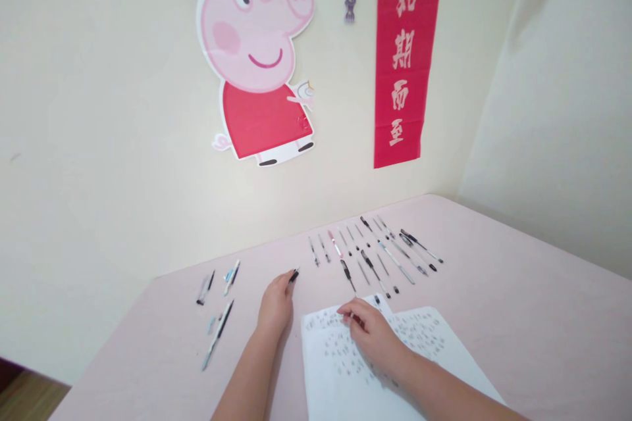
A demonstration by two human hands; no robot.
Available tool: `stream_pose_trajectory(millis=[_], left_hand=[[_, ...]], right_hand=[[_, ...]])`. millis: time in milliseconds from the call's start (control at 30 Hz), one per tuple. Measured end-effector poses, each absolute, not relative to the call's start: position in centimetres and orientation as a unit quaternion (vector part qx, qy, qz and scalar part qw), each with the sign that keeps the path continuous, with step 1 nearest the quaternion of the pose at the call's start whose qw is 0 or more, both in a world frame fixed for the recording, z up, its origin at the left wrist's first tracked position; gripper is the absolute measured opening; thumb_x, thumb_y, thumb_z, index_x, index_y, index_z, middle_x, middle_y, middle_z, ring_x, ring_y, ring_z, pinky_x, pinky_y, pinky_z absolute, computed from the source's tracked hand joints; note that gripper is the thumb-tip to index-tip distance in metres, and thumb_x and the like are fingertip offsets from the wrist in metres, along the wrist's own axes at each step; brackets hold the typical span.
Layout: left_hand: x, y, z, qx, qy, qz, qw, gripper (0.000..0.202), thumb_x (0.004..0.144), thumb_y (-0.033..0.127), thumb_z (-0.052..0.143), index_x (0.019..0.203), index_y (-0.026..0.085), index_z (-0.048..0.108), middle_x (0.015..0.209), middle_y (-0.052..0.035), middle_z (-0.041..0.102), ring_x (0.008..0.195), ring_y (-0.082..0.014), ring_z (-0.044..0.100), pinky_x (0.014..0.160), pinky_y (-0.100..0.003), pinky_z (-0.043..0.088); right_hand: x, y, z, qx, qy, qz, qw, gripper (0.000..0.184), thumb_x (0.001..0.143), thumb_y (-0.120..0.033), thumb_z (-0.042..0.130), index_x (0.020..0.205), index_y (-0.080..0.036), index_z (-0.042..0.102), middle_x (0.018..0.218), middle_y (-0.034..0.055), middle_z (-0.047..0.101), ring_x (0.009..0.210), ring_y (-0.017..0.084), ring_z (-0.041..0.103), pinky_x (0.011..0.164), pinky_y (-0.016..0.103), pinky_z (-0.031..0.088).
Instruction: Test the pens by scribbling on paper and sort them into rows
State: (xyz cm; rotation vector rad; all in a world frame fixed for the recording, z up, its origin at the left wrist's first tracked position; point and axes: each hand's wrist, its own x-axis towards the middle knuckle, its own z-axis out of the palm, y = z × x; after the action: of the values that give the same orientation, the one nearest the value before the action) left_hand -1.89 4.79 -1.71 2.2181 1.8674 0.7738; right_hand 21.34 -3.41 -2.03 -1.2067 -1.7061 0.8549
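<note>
Head view: the left hand [275,306] rests on the pink surface [518,289], fingers closed around a dark pen piece [294,274] whose tip sticks out toward the wall. The right hand [368,330] lies on a scribbled sheet of paper [340,381] with its fingers curled and pinched together; I cannot tell whether they grip anything. Just beyond the sheet, pen parts [380,251] lie in rows. A few whole pens [217,325] lie well apart to the left.
</note>
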Motion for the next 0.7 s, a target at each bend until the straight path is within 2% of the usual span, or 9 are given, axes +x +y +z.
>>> stream_pose_trajectory(millis=[167, 400, 600, 700], left_hand=[[-1.7, 4.4, -1.3, 0.720, 0.635, 0.271, 0.071, 0.040, 0.079, 0.009, 0.048, 0.117, 0.016, 0.057, 0.116, -0.0094, 0.062, 0.109, -0.0211, 0.055, 0.099, -0.036, 0.039], [-1.6, 3.8, -0.9, 0.711, 0.638, 0.285, 0.078, 0.041, 0.076, 0.009, 0.050, 0.116, 0.015, 0.054, 0.111, -0.0104, 0.060, 0.103, -0.0208, 0.056, 0.092, -0.034, 0.042], [-1.0, 3.1, -0.1, 0.709, 0.652, 0.261, 0.070, 0.026, 0.078, 0.011, 0.048, 0.102, 0.018, 0.052, 0.104, -0.0073, 0.056, 0.087, -0.0173, 0.058, 0.078, -0.029, 0.044], [-0.9, 3.0, 0.1, 0.717, 0.650, 0.245, 0.058, 0.021, 0.078, 0.011, 0.047, 0.097, 0.019, 0.051, 0.101, -0.0063, 0.055, 0.085, -0.0170, 0.058, 0.075, -0.028, 0.043]], right_hand=[[21.4, -3.3, -2.1, -0.482, -0.686, 0.341, 0.425, 0.024, 0.076, -0.008, 0.044, 0.088, -0.018, 0.063, 0.083, 0.0035, 0.060, 0.076, 0.016, 0.056, 0.072, 0.029, 0.043], [21.4, -3.3, -2.2, -0.482, -0.692, 0.331, 0.423, 0.025, 0.076, -0.008, 0.044, 0.088, -0.019, 0.063, 0.082, 0.0032, 0.060, 0.076, 0.016, 0.056, 0.071, 0.028, 0.043], [21.3, -3.3, -2.1, -0.482, -0.689, 0.336, 0.425, 0.024, 0.076, -0.009, 0.044, 0.088, -0.018, 0.063, 0.082, 0.0038, 0.060, 0.076, 0.017, 0.057, 0.072, 0.029, 0.043], [21.3, -3.3, -2.1, -0.481, -0.687, 0.336, 0.428, 0.024, 0.076, -0.009, 0.044, 0.087, -0.018, 0.063, 0.082, 0.0039, 0.060, 0.077, 0.017, 0.057, 0.072, 0.029, 0.043]])
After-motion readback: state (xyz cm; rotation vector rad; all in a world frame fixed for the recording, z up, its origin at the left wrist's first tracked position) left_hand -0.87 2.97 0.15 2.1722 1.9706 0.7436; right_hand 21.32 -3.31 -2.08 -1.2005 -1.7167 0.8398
